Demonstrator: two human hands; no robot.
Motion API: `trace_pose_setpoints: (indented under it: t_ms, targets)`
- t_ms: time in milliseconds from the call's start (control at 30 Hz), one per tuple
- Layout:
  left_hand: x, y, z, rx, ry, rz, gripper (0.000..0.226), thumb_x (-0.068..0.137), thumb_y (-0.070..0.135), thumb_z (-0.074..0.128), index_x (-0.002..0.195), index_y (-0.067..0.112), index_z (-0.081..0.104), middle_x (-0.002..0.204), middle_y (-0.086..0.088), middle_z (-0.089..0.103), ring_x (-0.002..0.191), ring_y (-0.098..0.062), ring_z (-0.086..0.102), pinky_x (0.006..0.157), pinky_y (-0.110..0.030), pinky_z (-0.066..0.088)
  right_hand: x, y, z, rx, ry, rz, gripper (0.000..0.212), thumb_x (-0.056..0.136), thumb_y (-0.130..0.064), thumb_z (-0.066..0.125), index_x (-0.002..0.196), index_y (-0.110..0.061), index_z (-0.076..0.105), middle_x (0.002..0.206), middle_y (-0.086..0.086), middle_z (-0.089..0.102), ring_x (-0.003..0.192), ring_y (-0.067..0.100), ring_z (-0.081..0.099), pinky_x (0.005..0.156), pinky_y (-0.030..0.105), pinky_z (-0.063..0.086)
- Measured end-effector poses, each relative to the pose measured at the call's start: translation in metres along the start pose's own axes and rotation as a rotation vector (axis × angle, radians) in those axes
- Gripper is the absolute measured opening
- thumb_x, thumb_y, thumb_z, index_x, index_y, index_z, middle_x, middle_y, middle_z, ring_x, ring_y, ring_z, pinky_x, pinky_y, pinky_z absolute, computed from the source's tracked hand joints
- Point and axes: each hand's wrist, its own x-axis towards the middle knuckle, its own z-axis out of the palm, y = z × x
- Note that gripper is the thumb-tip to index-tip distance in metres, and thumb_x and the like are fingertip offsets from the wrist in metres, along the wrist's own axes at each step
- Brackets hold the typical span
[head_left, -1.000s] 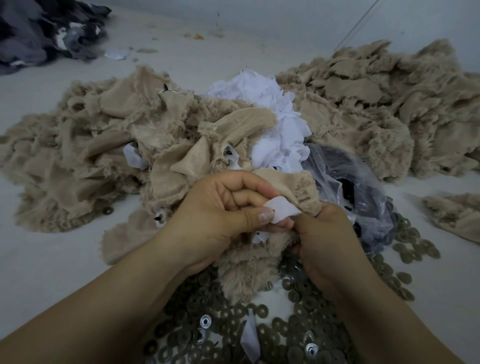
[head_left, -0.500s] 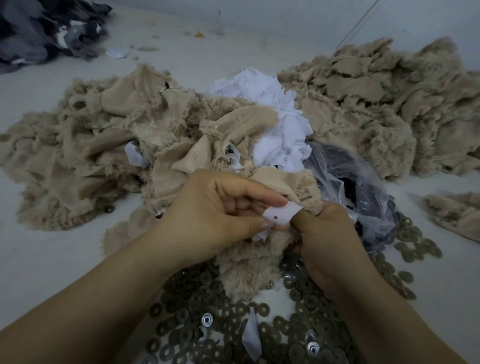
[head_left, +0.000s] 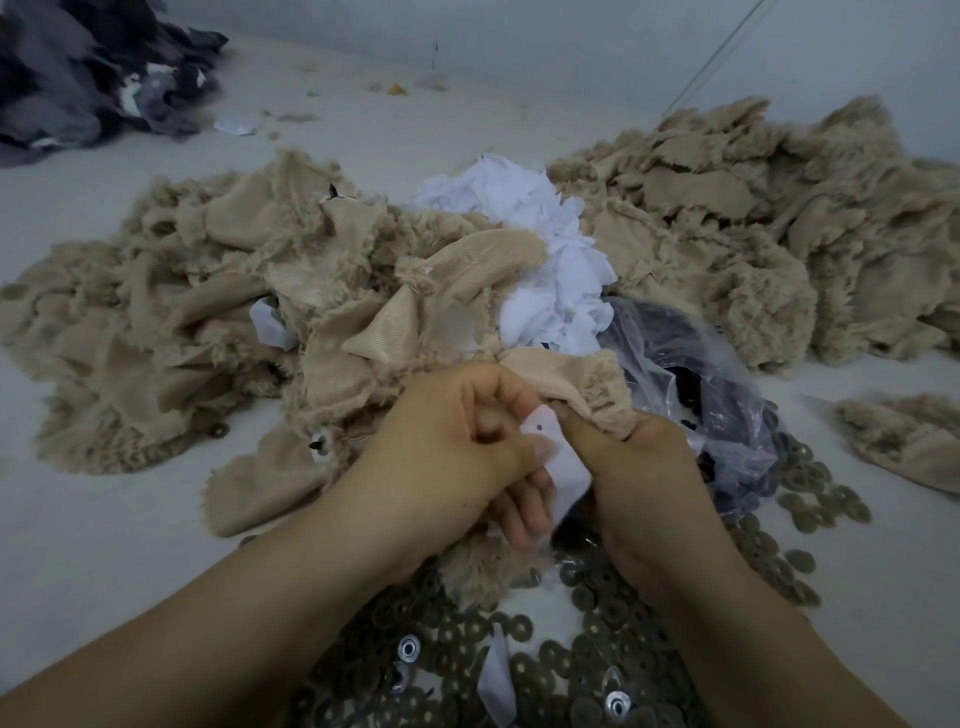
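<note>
A: Left hand (head_left: 447, 452)?

B: Curled tight. Thumb and fingers (head_left: 524, 499) pinching the white patch (head_left: 566, 462) on its left side.

A: And the right hand (head_left: 639, 467)?

B: Curled too. Gripping the same patch from the other side, plus the beige plush piece (head_left: 576, 384), bunched under the thumb and draped over the knuckles.

A: So where exactly is the patch?

B: Squeezed between both sets of fingers, touching both, with a small dark dot near its upper end. Lower end tucked down between the two palms.

A: And the plush piece?

B: Just beyond the right fingers and resting on them, smooth backing turned up, fuzzy edge toward the right.

A: Anything else close by?

B: Below the fingers, toward the body, a spread of dull round washers (head_left: 597, 675) with a few silver rings (head_left: 409, 648) among them. Just right of the right fingers, a clear plastic bag (head_left: 675, 364) with dark contents. Beyond the fingertips, a heap of white patches (head_left: 545, 260). Left of the left fingers, a big pile of beige plush (head_left: 156, 322), and far to the right a second pile (head_left: 753, 234). Well apart, up and to the left, dark grey fabric (head_left: 78, 78).
</note>
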Motion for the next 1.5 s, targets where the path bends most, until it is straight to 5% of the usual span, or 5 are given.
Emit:
trace_pose_setpoints:
  t_ms: [433,633,833,1167,1500]
  targets:
    - [0.011,-0.016,0.004,-0.059,0.127,0.010,0.010,0.091,-0.002,0.063,0.081,-0.003,0.060,0.060,-0.023,0.066,0.040,-0.028,0.060,0.039,-0.028,0.049,0.005,0.010,0.010,-0.097,0.105,-0.056,0.037,0.093,-0.007,0.064,0.057,-0.012,0.059,0.047,-0.015,0.062,0.047,-0.003,0.059,0.053,0.023,0.048]
    - [0.015,-0.019,0.006,0.078,0.215,0.030,0.014,0.089,-0.002,0.066,0.077,-0.001,0.059,0.057,-0.014,0.068,0.041,-0.017,0.060,0.040,-0.023,0.046,0.001,0.004,-0.001,-0.086,-0.032,-0.033,0.019,0.075,-0.032,0.084,0.075,-0.015,0.075,0.077,0.010,0.075,0.074,0.025,0.074,0.066,0.040,0.062]
    - [0.018,-0.022,0.004,0.053,0.269,-0.010,0.018,0.088,-0.001,0.068,0.072,0.001,0.060,0.056,-0.015,0.067,0.043,-0.019,0.059,0.042,-0.024,0.048,-0.002,0.001,0.003,0.050,-0.051,-0.042,0.008,0.064,-0.037,0.073,0.067,-0.033,0.080,0.072,-0.001,0.077,0.065,0.014,0.074,0.053,0.019,0.055]
    - [0.015,-0.015,-0.001,-0.145,0.180,-0.119,0.017,0.089,0.000,0.065,0.073,0.000,0.057,0.055,-0.022,0.062,0.033,-0.025,0.052,0.033,-0.023,0.041,-0.001,0.002,-0.001,0.057,-0.135,-0.060,0.027,0.079,-0.020,0.076,0.091,0.004,0.074,0.082,0.019,0.074,0.076,0.030,0.073,0.070,0.041,0.061]
    - [0.016,-0.013,-0.011,-0.057,0.165,-0.163,0.028,0.090,0.001,0.063,0.062,0.006,0.064,0.048,-0.015,0.055,0.030,-0.022,0.044,0.034,-0.020,0.035,0.001,0.009,-0.003,0.096,-0.118,0.005,0.025,0.076,-0.027,0.075,0.090,-0.006,0.078,0.090,0.019,0.076,0.086,0.037,0.074,0.082,0.054,0.059]
